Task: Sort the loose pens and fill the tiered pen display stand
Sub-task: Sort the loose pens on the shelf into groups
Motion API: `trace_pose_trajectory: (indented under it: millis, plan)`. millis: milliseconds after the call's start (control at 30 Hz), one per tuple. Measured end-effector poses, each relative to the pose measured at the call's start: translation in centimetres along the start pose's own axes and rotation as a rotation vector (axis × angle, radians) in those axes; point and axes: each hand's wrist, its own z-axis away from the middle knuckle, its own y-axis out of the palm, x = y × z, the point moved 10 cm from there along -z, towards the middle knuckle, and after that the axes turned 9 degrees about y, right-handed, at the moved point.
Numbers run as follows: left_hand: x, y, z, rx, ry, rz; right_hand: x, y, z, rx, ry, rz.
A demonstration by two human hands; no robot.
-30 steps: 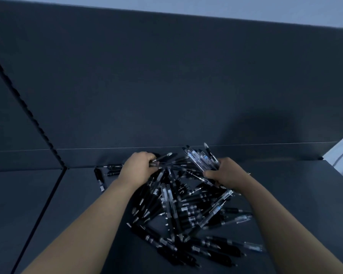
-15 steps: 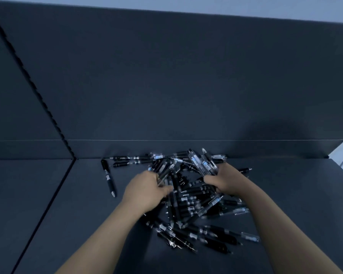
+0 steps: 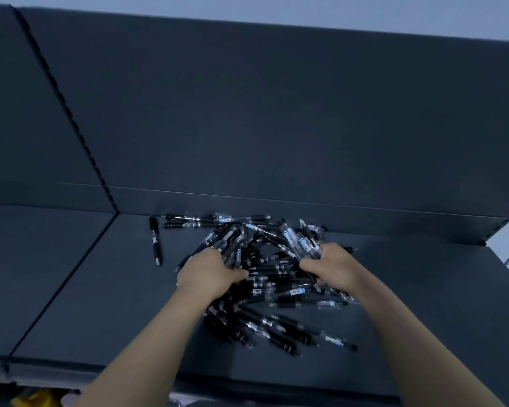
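Observation:
A heap of loose black and clear pens (image 3: 276,292) lies on a dark grey shelf (image 3: 100,289), against its back panel. My left hand (image 3: 209,274) is curled round a bunch of dark pens (image 3: 229,239) at the heap's left side. My right hand (image 3: 332,267) grips a bundle of clear-barrelled pens (image 3: 299,240) that fan up and left from its fist. One black pen (image 3: 155,240) lies alone to the left of the heap, and two more (image 3: 188,221) lie along the back edge. No display stand is in view.
The shelf's back panel (image 3: 276,113) rises right behind the pens. A seam (image 3: 65,283) splits the shelf from a neighbouring section at left. The front edge (image 3: 247,386) runs below my forearms, with yellow items (image 3: 36,399) underneath at lower left. The shelf ends at right (image 3: 488,245).
My left hand has drawn back from the rear of the heap toward me and closed on a bunch of pens. My right hand kept its bundle. The view has tilted slightly.

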Motion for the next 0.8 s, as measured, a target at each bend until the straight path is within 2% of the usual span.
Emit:
trace_pose_trajectory:
  millis: [100, 300, 400, 567, 800]
  plan:
    - [0.0, -0.2, 0.6, -0.060, -0.042, -0.082, -0.7, -0.4, 0.3, 0.001, -0.006, 0.012]
    - [1.5, 1.6, 0.2, 0.019, -0.087, 0.233, -1.6, -0.8, 0.5, -0.008, -0.002, 0.016]
    - [1.0, 1.2, 0.4, -0.006, -0.076, 0.310, -1.8, -0.9, 0.7, -0.008, 0.002, 0.032]
    - [-0.3, 1.6, 0.5, -0.060, -0.045, 0.138, -2.1, -0.8, 1.1, 0.008, 0.015, 0.080]
    - [0.4, 1.6, 1.2, -0.050, -0.046, 0.281, -1.9, 0.5, 1.6, -0.006, -0.029, 0.236]
